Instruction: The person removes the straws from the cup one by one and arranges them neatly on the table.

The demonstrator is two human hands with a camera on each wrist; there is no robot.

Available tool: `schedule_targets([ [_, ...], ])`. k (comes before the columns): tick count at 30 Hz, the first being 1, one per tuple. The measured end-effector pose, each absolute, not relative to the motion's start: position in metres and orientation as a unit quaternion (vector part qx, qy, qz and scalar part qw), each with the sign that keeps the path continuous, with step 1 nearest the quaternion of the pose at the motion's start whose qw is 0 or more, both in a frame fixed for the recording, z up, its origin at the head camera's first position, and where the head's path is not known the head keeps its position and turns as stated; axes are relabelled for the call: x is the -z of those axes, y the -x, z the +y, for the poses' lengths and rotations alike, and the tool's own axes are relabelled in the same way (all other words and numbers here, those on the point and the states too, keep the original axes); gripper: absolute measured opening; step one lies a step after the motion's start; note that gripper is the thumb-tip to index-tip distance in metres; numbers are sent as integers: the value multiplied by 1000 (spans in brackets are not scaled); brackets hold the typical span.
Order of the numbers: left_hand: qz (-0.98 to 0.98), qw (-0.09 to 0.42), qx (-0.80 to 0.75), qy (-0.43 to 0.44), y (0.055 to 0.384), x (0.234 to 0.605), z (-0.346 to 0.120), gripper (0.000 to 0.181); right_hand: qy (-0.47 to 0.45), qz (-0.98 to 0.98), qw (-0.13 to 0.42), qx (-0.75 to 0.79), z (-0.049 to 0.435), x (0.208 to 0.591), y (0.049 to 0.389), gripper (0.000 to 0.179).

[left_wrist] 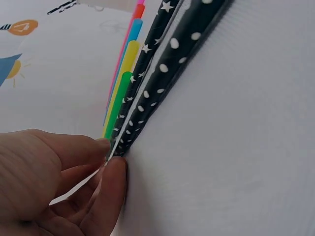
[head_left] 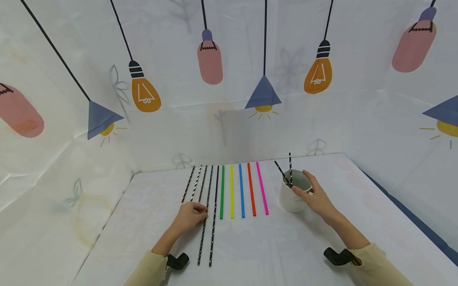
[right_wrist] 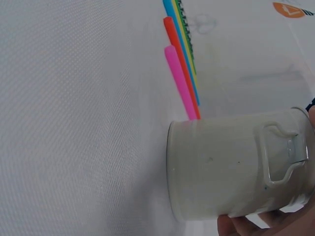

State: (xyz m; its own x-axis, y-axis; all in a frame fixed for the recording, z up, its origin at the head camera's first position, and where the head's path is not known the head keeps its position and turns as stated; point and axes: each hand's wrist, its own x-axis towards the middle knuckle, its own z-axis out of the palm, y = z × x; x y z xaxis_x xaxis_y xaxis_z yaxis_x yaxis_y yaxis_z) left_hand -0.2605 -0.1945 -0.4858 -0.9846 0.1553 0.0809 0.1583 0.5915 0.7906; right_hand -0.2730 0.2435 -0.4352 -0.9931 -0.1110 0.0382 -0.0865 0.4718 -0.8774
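Note:
On the table lies a row of slim straws, patterned black ones on the left. My left hand (head_left: 189, 217) pinches a black straw with white dots (left_wrist: 164, 68) between thumb and fingers. Right beside it lies a black straw with white stars (left_wrist: 146, 49). Three shorter-looking patterned straws run up past the left hand, their lower ends at or behind it. My right hand (head_left: 320, 201) holds a white mug (head_left: 290, 201) by its rim, thumb on the near side. Two black patterned straws (head_left: 290, 171) lean inside the mug. Its handle (right_wrist: 268, 162) faces the right wrist camera.
Between the hands lie a green straw (head_left: 222, 192), a yellow straw (head_left: 231, 192), a blue straw (head_left: 241, 191), a red straw (head_left: 251, 190) and a pink straw (head_left: 262, 188), side by side. Behind the white table (head_left: 272, 254) hangs a white curtain (head_left: 171, 135) printed with lamps.

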Motion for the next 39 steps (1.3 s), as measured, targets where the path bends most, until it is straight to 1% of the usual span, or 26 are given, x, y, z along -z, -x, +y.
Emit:
schedule_targets([
  [5,-896,17,436,85,263,473,-194,13,60,858,12,510,243,435,273,89],
  [9,-894,11,438,97,270,454,-184,15,58,859,12,508,243,434,273,89],
  [16,-888,-7,436,146,289,421,-144,18,57,857,10,511,244,433,273,89],
  [20,-885,-18,431,174,300,409,-119,18,53,861,8,506,244,435,275,89],
  [26,-872,-29,444,203,313,400,-84,18,50,862,7,504,245,439,276,90],
  [32,-849,-34,483,211,319,395,-48,19,47,861,7,507,245,440,275,89],
  [39,-823,-18,535,190,324,399,-6,20,46,859,2,510,243,436,273,89],
])
